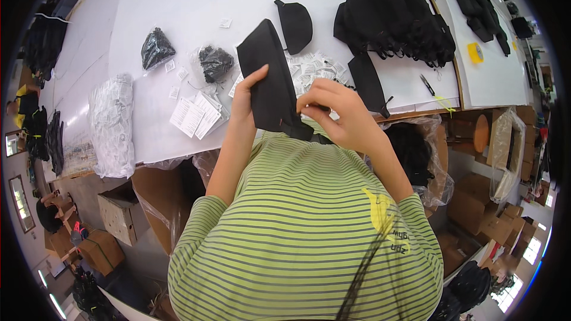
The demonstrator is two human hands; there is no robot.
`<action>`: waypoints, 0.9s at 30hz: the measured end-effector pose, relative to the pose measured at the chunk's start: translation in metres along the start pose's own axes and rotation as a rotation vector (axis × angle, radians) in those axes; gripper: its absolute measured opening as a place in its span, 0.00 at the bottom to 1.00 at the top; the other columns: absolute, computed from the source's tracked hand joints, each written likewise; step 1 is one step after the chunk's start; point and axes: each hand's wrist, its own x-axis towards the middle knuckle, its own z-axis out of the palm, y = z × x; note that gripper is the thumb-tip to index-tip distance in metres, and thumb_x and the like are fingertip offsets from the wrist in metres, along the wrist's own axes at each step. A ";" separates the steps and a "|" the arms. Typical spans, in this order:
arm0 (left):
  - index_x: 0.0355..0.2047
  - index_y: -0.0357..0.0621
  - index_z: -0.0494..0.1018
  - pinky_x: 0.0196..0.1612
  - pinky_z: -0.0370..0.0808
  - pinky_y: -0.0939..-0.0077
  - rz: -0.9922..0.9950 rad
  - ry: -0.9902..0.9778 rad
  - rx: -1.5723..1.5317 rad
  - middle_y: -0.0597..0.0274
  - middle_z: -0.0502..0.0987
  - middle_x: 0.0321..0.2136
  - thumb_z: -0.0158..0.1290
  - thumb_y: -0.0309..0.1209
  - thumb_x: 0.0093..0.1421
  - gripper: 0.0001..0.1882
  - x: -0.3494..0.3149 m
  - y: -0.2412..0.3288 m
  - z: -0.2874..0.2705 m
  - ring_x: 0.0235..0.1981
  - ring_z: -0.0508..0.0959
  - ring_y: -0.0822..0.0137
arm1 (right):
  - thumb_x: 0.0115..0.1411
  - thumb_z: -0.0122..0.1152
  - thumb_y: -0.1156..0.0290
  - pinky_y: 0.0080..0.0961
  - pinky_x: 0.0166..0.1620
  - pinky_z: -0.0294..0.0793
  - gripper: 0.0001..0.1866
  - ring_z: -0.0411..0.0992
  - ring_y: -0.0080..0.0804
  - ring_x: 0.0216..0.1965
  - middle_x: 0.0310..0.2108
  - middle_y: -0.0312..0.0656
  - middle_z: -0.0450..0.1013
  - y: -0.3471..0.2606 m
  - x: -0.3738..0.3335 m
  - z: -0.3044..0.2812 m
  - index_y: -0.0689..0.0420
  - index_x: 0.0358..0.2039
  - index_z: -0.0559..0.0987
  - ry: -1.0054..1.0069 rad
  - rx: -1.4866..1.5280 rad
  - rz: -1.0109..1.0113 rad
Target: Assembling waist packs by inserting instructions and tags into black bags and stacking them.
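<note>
My left hand [242, 96] grips a flat black fabric pouch [269, 77] by its left side, thumb on the front face. The pouch is tilted, its lower end close to my striped shirt, where a short black strap [297, 131] shows. At the pouch's lower right edge, my right hand [348, 116] is closed in a pinch. A dark bit shows by its fingers, but what they hold is hidden. Behind the pouch lies a pile of small white printed labels [324, 68]. Beyond it rests another black pouch [296, 27] with a rounded side.
A heap of black pouches [392, 18] lies at the back right, near a small cutter [427, 85] and a yellow tape roll [474, 53]. Bags of black parts [157, 49], white cards [199, 113] and a clear plastic bundle [113, 125] are at left. Open boxes [160, 202] stand below the table edge.
</note>
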 end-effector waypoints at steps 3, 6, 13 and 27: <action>0.35 0.35 0.75 0.29 0.80 0.72 0.051 0.046 0.003 0.55 0.79 0.29 0.53 0.29 0.56 0.10 -0.002 0.004 -0.002 0.25 0.81 0.63 | 0.55 0.54 0.81 0.22 0.30 0.65 0.02 0.66 0.29 0.25 0.24 0.39 0.66 -0.001 -0.004 0.001 0.62 0.30 0.72 -0.077 0.035 0.003; 0.35 0.35 0.75 0.30 0.80 0.71 0.086 0.031 0.036 0.54 0.79 0.29 0.53 0.29 0.56 0.10 -0.003 0.001 -0.003 0.26 0.81 0.64 | 0.58 0.51 0.80 0.22 0.32 0.64 0.02 0.65 0.26 0.27 0.24 0.38 0.66 0.004 -0.004 0.008 0.62 0.33 0.70 -0.105 0.172 0.262; 0.37 0.35 0.74 0.33 0.80 0.72 0.074 0.021 0.035 0.55 0.79 0.30 0.52 0.28 0.56 0.10 -0.005 -0.001 -0.008 0.28 0.80 0.64 | 0.60 0.52 0.76 0.19 0.30 0.62 0.03 0.61 0.24 0.24 0.25 0.37 0.65 0.008 -0.002 0.018 0.61 0.34 0.69 -0.117 0.280 0.196; 0.36 0.35 0.74 0.31 0.80 0.72 0.049 0.077 0.025 0.55 0.79 0.29 0.52 0.28 0.57 0.10 -0.004 -0.001 -0.007 0.26 0.80 0.64 | 0.57 0.58 0.70 0.28 0.37 0.67 0.07 0.68 0.36 0.32 0.31 0.41 0.70 0.005 -0.004 0.020 0.59 0.31 0.73 -0.163 0.185 0.376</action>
